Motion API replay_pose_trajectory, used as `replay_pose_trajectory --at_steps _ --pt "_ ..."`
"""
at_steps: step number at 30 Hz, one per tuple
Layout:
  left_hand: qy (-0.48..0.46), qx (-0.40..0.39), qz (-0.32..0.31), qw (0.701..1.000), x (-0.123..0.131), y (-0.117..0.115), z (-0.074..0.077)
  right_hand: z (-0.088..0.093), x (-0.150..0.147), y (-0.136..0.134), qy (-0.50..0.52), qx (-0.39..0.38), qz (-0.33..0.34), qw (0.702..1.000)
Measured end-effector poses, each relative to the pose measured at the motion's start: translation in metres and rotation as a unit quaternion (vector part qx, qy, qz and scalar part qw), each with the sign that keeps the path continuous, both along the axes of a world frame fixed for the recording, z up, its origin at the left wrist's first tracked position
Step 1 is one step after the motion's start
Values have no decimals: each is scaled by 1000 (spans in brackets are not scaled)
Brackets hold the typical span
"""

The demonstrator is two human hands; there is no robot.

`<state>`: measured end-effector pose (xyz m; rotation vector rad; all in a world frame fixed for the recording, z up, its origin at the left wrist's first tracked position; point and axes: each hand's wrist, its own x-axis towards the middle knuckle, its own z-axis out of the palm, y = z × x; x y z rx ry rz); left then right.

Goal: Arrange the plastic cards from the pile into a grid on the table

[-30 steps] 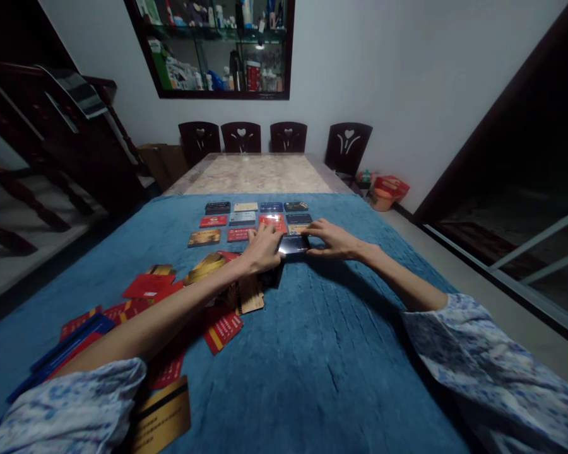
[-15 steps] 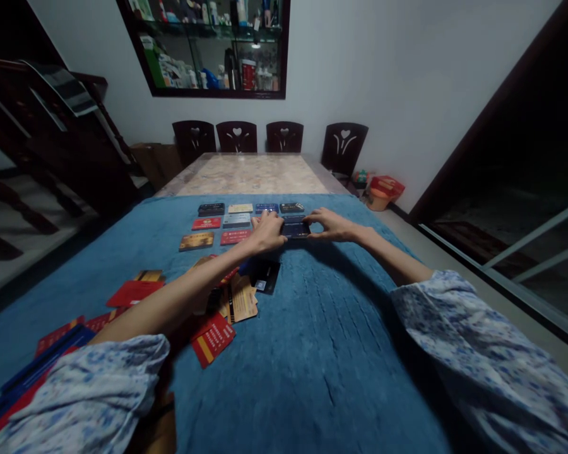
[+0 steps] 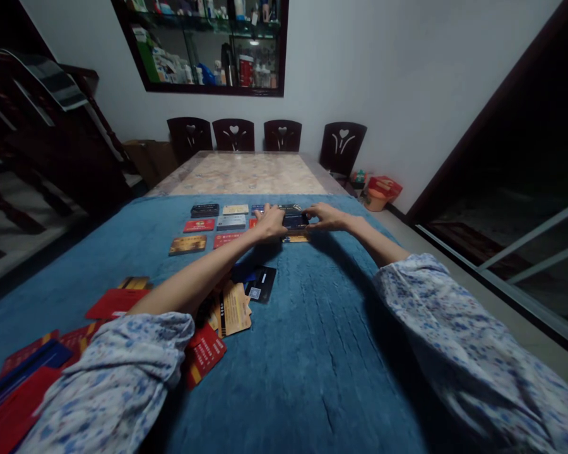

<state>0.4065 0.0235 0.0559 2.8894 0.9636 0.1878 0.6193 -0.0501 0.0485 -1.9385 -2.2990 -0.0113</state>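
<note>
Both arms reach far forward over a blue cloth (image 3: 312,353) on the table. My left hand (image 3: 269,223) and my right hand (image 3: 328,216) pinch the two ends of a dark card (image 3: 295,221) and hold it low over the right end of a grid of laid-out cards (image 3: 218,222). A gold card (image 3: 296,239) lies just in front of the held card. A loose heap of red, gold and dark cards (image 3: 231,302) lies under my left forearm.
More red and blue cards (image 3: 23,372) are scattered at the near left. Beyond the cloth the marble tabletop (image 3: 250,173) runs to several dark chairs (image 3: 284,134). A wall cabinet (image 3: 208,44) hangs above, and a red basket (image 3: 381,189) sits on the floor at the right.
Both hands have carried the dark card away from me, from the front row of the grid to its far right rows. The view has shifted forward with them.
</note>
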Motion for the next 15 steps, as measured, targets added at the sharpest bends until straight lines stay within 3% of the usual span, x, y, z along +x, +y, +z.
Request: replay_pose_trajectory --at_steps 15 --pt "58 -9 23 998 30 26 -10 -11 5 26 -36 -61 -74 995"
